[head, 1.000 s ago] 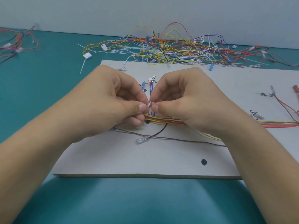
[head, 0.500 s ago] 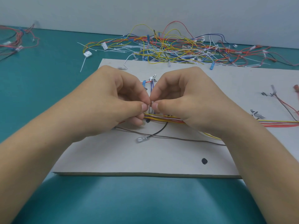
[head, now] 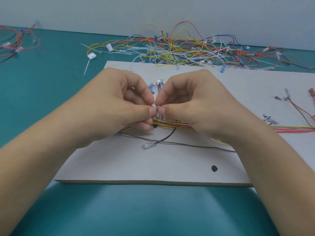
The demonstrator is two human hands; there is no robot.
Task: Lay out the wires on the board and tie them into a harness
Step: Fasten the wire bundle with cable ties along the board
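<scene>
Barely any motion since the earlier frames: both hands sit at the same spot over the board, only the index tips have closed in toward each other.

Board [head: 153, 164] lies flat on teal table [head: 42, 82], near edge toward the person. Black dot [head: 214, 168] is marked on the board's near right part. Beyond it, a brown wire [head: 187, 144] runs left to right across the board. A black wire [head: 167, 137] crosses over it and ends in a clear terminal [head: 148, 146] lying on the board.

Left hand [head: 109, 108] and right hand [head: 201, 106] meet mid-board, fingers curled, thumb tips almost touching. Each pinches a small white tie [head: 157, 107] between thumb and index finger. Tie sits just above the bundle [head: 289, 129], so whether it wraps the bundle is hidden by the fingers.

Bundle of yellow, red and orange wires lies on the board, passes under the right hand and runs off to the right edge. Blue terminal [head: 151, 86] and a few small connectors show just past the fingertips. Red terminal [head: 312, 91] with thin wires lies at the board's right side.

Past the far edge, a loose wire pile [head: 179, 48] is spread on the table with white ties mixed in. White connector [head: 91, 56] lies left of the pile. Red wires [head: 17, 43] lie at far left, well apart from the board.
</scene>
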